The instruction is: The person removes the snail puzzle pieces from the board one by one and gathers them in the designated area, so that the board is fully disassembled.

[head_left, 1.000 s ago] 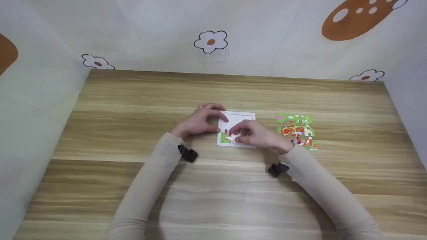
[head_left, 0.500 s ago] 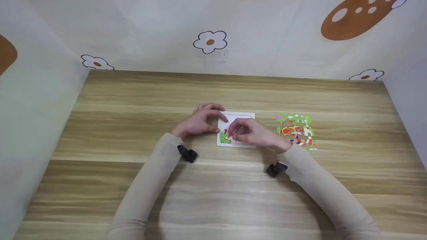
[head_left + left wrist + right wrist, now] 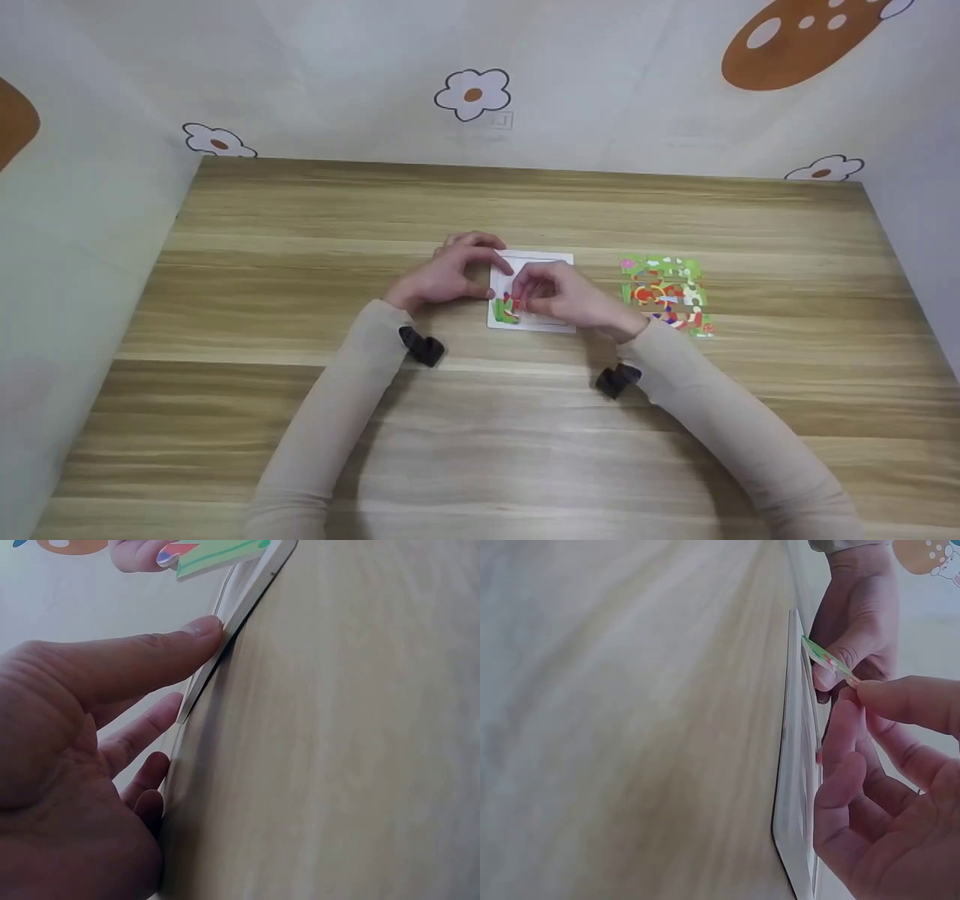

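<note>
A square white puzzle tray [image 3: 536,255] lies on the table in front of me. My left hand [image 3: 446,271] rests at its left side, thumb against the rim and index finger reaching over the top left part. In the left wrist view the thumb [image 3: 165,656] presses the tray's edge, fairly straight. My right hand [image 3: 566,296] pinches a green and red puzzle piece [image 3: 505,310] between thumb and index finger. The right wrist view shows this puzzle piece [image 3: 825,656] tilted, its far end at the tray's rim [image 3: 791,690] near the left thumb.
Several loose, colourful puzzle pieces [image 3: 664,296] lie in a rough square right of the tray, beside the right wrist. The wooden table [image 3: 480,435] meets a wall [image 3: 337,75] with flower drawings at the back.
My right hand has shifted slightly up and left, and the pinched puzzle piece has tilted up at the tray's lower left corner. The left hand stays in place.
</note>
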Demonstrator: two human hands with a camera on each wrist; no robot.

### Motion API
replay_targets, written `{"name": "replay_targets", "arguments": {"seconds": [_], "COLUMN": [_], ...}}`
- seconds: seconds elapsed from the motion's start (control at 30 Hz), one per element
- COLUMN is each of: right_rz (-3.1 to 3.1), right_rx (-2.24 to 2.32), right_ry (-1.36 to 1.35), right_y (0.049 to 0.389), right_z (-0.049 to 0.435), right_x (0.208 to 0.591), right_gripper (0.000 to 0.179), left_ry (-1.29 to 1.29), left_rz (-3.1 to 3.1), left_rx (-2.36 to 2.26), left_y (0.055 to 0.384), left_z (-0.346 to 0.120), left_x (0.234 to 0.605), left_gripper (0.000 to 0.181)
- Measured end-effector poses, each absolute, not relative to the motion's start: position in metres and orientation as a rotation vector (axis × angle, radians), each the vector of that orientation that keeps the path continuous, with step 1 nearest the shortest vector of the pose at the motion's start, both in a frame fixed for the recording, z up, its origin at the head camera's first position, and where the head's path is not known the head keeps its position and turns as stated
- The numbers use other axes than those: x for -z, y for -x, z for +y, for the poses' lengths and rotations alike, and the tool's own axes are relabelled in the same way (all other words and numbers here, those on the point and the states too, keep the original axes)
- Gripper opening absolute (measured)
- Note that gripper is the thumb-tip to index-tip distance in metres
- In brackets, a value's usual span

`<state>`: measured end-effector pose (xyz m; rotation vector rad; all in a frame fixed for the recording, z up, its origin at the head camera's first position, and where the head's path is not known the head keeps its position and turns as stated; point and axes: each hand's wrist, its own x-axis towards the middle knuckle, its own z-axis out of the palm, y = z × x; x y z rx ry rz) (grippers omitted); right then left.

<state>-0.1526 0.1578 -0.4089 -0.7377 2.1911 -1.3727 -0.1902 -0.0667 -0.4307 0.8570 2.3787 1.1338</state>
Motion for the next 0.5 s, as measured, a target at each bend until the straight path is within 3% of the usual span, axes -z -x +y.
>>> {"name": "replay_targets", "arguments": {"seconds": [0.5], "right_rz": [2.221], "right_rx": [1.392], "right_ry": [0.575], "right_y": [0.150], "right_z": [0.168], "right_x": [0.406], "right_gripper": [0.018], "left_ry": [-0.841], "left_rz": [2.373], "left_rx": [-1.140], "left_y": [0.191], "left_z": [-0.066], "left_x": [0.432], "left_gripper": [0.031]}}
